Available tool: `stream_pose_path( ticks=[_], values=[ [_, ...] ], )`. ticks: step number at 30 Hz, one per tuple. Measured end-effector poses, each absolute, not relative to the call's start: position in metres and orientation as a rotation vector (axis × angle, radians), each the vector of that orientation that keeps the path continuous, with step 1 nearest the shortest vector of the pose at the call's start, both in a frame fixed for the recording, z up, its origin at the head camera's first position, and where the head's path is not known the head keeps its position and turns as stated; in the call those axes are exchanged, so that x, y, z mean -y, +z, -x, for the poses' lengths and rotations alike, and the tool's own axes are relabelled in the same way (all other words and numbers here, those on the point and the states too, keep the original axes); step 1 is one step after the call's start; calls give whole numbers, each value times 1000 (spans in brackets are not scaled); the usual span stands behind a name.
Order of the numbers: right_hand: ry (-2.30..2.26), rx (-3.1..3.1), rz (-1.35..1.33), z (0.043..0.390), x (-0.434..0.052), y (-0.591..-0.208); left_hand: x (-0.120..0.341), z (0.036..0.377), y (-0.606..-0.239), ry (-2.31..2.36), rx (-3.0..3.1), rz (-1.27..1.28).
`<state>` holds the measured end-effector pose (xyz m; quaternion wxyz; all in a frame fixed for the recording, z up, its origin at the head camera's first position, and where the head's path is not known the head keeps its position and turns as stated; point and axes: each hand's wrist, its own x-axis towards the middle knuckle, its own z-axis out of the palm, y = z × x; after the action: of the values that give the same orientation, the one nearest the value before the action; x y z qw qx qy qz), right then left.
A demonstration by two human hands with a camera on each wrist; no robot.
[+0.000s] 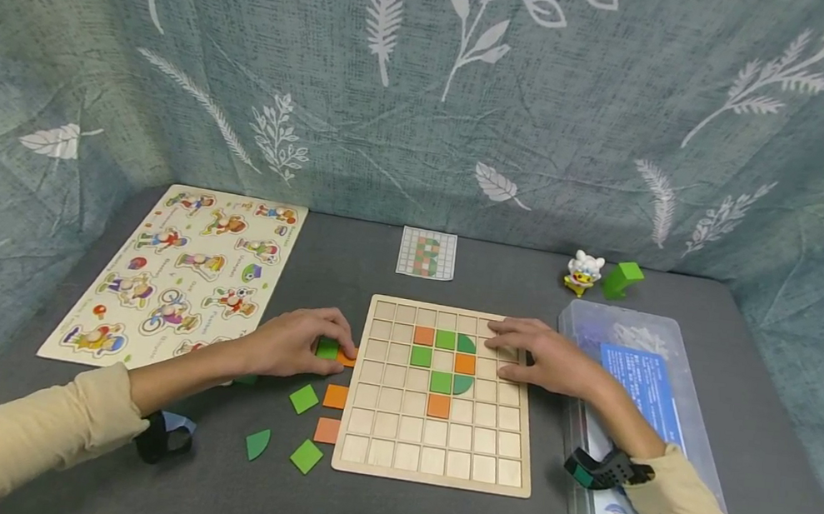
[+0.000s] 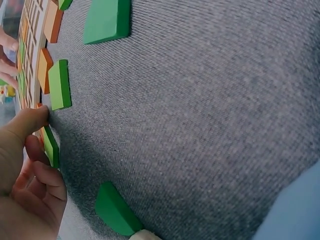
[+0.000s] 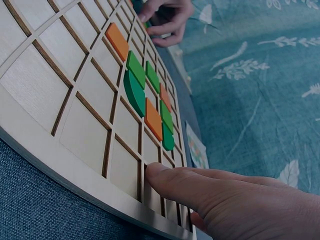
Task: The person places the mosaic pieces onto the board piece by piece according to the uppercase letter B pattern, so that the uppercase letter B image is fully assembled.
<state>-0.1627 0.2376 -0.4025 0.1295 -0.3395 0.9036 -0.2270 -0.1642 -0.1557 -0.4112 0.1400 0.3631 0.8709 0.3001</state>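
Note:
A wooden grid board (image 1: pixel 438 440) lies in front of me, with several orange and green tiles (image 1: pixel 443 361) set in its middle cells. My left hand (image 1: pixel 315 346) sits just off the board's left edge and pinches a green square tile (image 1: pixel 328 349) that lies against an orange tile (image 1: pixel 348 359). The left wrist view shows that green tile (image 2: pixel 51 146) between the thumb and curled fingers of my left hand (image 2: pixel 32 150). My right hand (image 1: pixel 518 352) rests flat on the board's upper right cells, fingers straight (image 3: pixel 200 187) on the board (image 3: pixel 60 100).
Loose green and orange tiles (image 1: pixel 315 423) lie on the grey cloth left of the board. A character peg puzzle (image 1: pixel 176 274) lies far left, with a pattern card (image 1: pixel 427 253) behind the board. A duck toy (image 1: pixel 582 272) and green block (image 1: pixel 622 279) stand back right. A clear plastic box (image 1: pixel 694 437) is at right.

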Motion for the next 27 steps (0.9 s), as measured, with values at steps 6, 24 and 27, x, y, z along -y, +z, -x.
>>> stream_pose_path(
  ticks=[6, 24, 27],
  values=[
    [-658, -2622, 980, 163, -237, -402, 155, 162, -411, 843, -2556, -1047],
    [-671, -2619, 980, 162, -237, -401, 137, 152, -387, 687, -2680, -1126],
    [-676, -2612, 962, 162, -237, -399, 118, 147, -388, 733, -2625, -1184]
  ],
)
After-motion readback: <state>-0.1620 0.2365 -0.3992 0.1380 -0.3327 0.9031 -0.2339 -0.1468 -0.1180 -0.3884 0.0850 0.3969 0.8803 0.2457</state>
